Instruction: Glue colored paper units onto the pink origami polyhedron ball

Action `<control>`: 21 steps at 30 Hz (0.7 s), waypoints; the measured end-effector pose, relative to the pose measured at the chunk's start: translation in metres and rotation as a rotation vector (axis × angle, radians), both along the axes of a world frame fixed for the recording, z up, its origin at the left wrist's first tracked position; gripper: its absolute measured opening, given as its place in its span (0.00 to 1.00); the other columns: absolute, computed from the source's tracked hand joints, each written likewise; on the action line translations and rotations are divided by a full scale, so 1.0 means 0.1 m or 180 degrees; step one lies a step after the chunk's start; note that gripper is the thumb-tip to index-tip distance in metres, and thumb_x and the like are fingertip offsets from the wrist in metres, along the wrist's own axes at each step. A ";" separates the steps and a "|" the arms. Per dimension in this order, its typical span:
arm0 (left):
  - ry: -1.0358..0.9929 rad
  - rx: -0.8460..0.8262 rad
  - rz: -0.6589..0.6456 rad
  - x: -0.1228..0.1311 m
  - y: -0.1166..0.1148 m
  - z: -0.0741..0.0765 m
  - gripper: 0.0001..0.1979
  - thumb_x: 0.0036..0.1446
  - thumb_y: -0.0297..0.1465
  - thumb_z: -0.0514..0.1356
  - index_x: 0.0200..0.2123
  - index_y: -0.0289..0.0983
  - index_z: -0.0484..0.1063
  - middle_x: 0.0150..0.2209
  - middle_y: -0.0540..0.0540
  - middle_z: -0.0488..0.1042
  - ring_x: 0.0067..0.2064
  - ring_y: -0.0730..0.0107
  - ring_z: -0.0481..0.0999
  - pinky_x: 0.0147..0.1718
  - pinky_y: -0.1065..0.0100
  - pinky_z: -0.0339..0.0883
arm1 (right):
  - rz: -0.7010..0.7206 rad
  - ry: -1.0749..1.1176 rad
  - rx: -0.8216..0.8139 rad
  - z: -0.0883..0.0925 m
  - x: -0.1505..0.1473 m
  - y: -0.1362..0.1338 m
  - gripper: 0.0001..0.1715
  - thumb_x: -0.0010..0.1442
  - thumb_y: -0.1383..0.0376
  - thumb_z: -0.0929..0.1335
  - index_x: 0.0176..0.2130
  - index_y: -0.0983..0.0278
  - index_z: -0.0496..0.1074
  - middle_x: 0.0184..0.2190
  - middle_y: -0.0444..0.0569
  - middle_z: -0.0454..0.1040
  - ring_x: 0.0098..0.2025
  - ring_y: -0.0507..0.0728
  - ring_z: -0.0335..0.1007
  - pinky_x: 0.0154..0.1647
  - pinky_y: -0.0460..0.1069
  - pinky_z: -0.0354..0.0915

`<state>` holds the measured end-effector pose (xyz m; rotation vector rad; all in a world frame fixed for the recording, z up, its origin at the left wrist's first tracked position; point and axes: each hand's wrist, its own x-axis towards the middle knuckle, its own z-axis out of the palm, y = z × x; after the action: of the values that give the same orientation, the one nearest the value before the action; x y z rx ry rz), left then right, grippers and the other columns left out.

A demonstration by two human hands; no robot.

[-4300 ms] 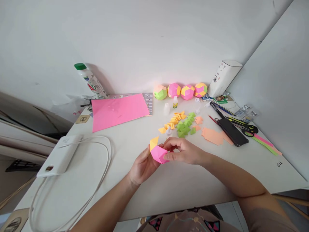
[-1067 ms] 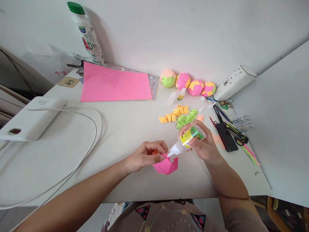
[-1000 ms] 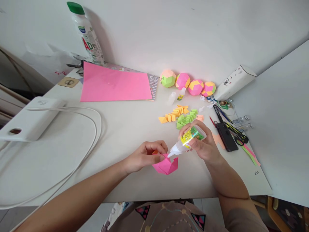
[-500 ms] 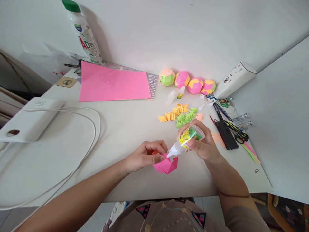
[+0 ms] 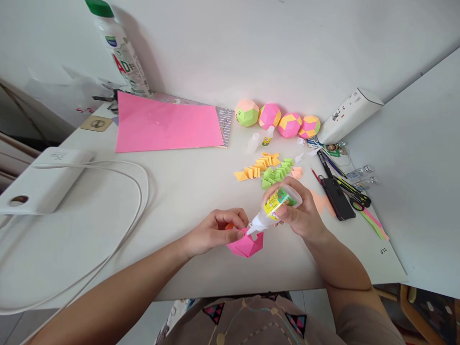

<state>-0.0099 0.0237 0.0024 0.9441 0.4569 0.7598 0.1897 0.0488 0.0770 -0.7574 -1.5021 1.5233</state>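
Pinched between the thumb and fingers of my left hand [image 5: 219,231] is a pink folded-paper shape [image 5: 247,247], faceted, with a gap at its upper right edge. A bit of orange shows behind it under my fingers. My right hand [image 5: 300,211] is wrapped round a clear glue bottle [image 5: 275,206] with a yellow and green label. The bottle is tilted downward to the left, its white nozzle at the paper's upper edge beside my left thumb. Whether glue is flowing I cannot tell. Beyond my hands lie folded orange pieces [image 5: 257,167], green pieces [image 5: 276,173] and a few peach ones [image 5: 296,172].
Several faceted paper balls [image 5: 269,116] line the wall behind small bottles [image 5: 268,136]. A pink sheet [image 5: 168,122] lies at back left, near a tall white bottle [image 5: 125,57]. White cables [image 5: 142,191] loop from a power strip [image 5: 46,179]. Scissors [image 5: 359,199] and a black case [image 5: 338,199] lie right.
The camera view has shifted slightly. Both hands keep almost the same pose, with the glue nozzle still at the edge of the pink paper shape.
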 end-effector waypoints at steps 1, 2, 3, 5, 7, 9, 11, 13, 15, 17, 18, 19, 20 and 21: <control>-0.0015 -0.0008 0.0003 0.00 0.00 0.00 0.05 0.51 0.30 0.65 0.27 0.34 0.77 0.31 0.48 0.67 0.29 0.75 0.63 0.27 0.71 0.55 | -0.0026 0.0007 0.0008 0.00 0.00 0.00 0.13 0.53 0.61 0.73 0.31 0.64 0.65 0.27 0.43 0.69 0.21 0.47 0.64 0.17 0.43 0.61; -0.0029 -0.0017 0.0002 0.00 0.00 0.00 0.04 0.51 0.30 0.65 0.27 0.35 0.77 0.31 0.48 0.67 0.29 0.75 0.64 0.27 0.71 0.55 | -0.0045 0.0013 0.0013 -0.01 -0.01 0.00 0.14 0.53 0.61 0.73 0.31 0.63 0.65 0.27 0.42 0.69 0.21 0.47 0.64 0.16 0.43 0.61; -0.0038 -0.0023 -0.0003 0.00 0.00 0.00 0.04 0.51 0.30 0.65 0.27 0.35 0.77 0.30 0.48 0.67 0.30 0.75 0.64 0.27 0.71 0.55 | -0.0057 0.0012 0.0006 0.00 -0.01 0.00 0.14 0.53 0.61 0.73 0.31 0.63 0.65 0.26 0.42 0.69 0.21 0.48 0.65 0.16 0.43 0.62; -0.0041 -0.0014 -0.0008 0.00 0.00 0.00 0.04 0.51 0.30 0.65 0.27 0.35 0.77 0.30 0.48 0.67 0.30 0.74 0.65 0.28 0.70 0.56 | -0.0060 -0.0010 -0.0019 0.01 0.00 0.00 0.14 0.53 0.60 0.73 0.31 0.63 0.65 0.26 0.41 0.68 0.21 0.48 0.65 0.16 0.43 0.62; -0.0025 0.0004 -0.0016 0.00 0.00 0.00 0.04 0.51 0.30 0.65 0.27 0.35 0.77 0.31 0.48 0.67 0.30 0.74 0.64 0.27 0.70 0.56 | -0.0035 -0.0063 -0.0032 0.03 0.00 -0.01 0.15 0.52 0.59 0.73 0.31 0.63 0.65 0.25 0.42 0.68 0.21 0.48 0.64 0.16 0.43 0.62; -0.0014 0.0015 -0.0022 0.00 0.00 0.00 0.04 0.51 0.30 0.65 0.27 0.35 0.77 0.31 0.48 0.66 0.29 0.74 0.64 0.27 0.70 0.55 | -0.0014 -0.0131 -0.0029 0.06 0.01 -0.01 0.16 0.52 0.58 0.73 0.29 0.64 0.65 0.25 0.42 0.68 0.20 0.47 0.63 0.16 0.43 0.61; -0.0007 0.0019 -0.0024 -0.01 0.00 0.00 0.05 0.51 0.31 0.64 0.27 0.35 0.77 0.30 0.49 0.66 0.29 0.75 0.64 0.26 0.70 0.55 | -0.0019 -0.0181 -0.0017 0.08 0.01 -0.02 0.17 0.51 0.58 0.74 0.28 0.64 0.64 0.24 0.42 0.68 0.20 0.47 0.63 0.16 0.43 0.61; 0.0003 0.0018 -0.0026 -0.01 0.00 0.00 0.05 0.51 0.31 0.64 0.27 0.35 0.77 0.30 0.49 0.65 0.29 0.75 0.64 0.26 0.70 0.55 | -0.0047 -0.0191 0.0000 0.08 0.01 -0.02 0.18 0.50 0.57 0.74 0.28 0.64 0.64 0.24 0.42 0.68 0.19 0.47 0.62 0.15 0.43 0.61; 0.0011 0.0011 -0.0036 -0.01 0.00 0.00 0.04 0.51 0.30 0.65 0.27 0.35 0.77 0.31 0.48 0.66 0.29 0.74 0.64 0.27 0.70 0.55 | -0.0067 -0.0162 0.0031 0.06 0.00 -0.02 0.18 0.51 0.56 0.74 0.28 0.63 0.64 0.23 0.41 0.67 0.19 0.47 0.63 0.15 0.43 0.61; 0.0008 0.0009 -0.0031 -0.01 0.00 0.00 0.04 0.51 0.30 0.65 0.27 0.35 0.77 0.32 0.47 0.67 0.30 0.73 0.66 0.27 0.69 0.56 | -0.0091 -0.0125 0.0058 0.04 -0.02 -0.02 0.17 0.51 0.57 0.74 0.28 0.63 0.64 0.22 0.40 0.67 0.19 0.48 0.64 0.15 0.43 0.60; 0.0009 0.0010 -0.0026 -0.01 0.00 0.00 0.04 0.51 0.30 0.65 0.26 0.35 0.77 0.32 0.47 0.68 0.31 0.72 0.66 0.28 0.69 0.57 | -0.0101 -0.0109 0.0066 0.04 -0.02 -0.02 0.17 0.51 0.57 0.74 0.29 0.63 0.65 0.21 0.40 0.66 0.19 0.48 0.64 0.14 0.43 0.60; 0.0010 0.0012 -0.0022 -0.01 0.00 0.00 0.04 0.50 0.30 0.65 0.26 0.35 0.77 0.32 0.47 0.68 0.31 0.72 0.67 0.28 0.69 0.57 | -0.0105 -0.0103 0.0067 0.04 -0.02 -0.02 0.17 0.51 0.58 0.74 0.29 0.63 0.65 0.21 0.40 0.66 0.19 0.48 0.64 0.14 0.43 0.60; 0.0012 0.0010 -0.0022 -0.01 0.00 0.00 0.04 0.50 0.30 0.65 0.26 0.35 0.77 0.32 0.47 0.69 0.31 0.72 0.67 0.28 0.69 0.57 | -0.0105 -0.0109 0.0068 0.04 -0.02 -0.03 0.17 0.51 0.58 0.74 0.29 0.64 0.65 0.21 0.39 0.66 0.19 0.48 0.64 0.15 0.43 0.61; 0.0014 0.0006 -0.0027 -0.01 0.00 0.00 0.04 0.50 0.30 0.65 0.27 0.35 0.77 0.32 0.47 0.69 0.31 0.72 0.67 0.28 0.69 0.57 | -0.0095 -0.0118 0.0073 0.05 -0.01 -0.03 0.17 0.50 0.58 0.74 0.28 0.64 0.65 0.21 0.40 0.66 0.19 0.48 0.64 0.15 0.43 0.61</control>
<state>-0.0105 0.0235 0.0021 0.9491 0.4556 0.7508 0.1883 0.0460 0.0823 -0.7952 -1.5266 1.4749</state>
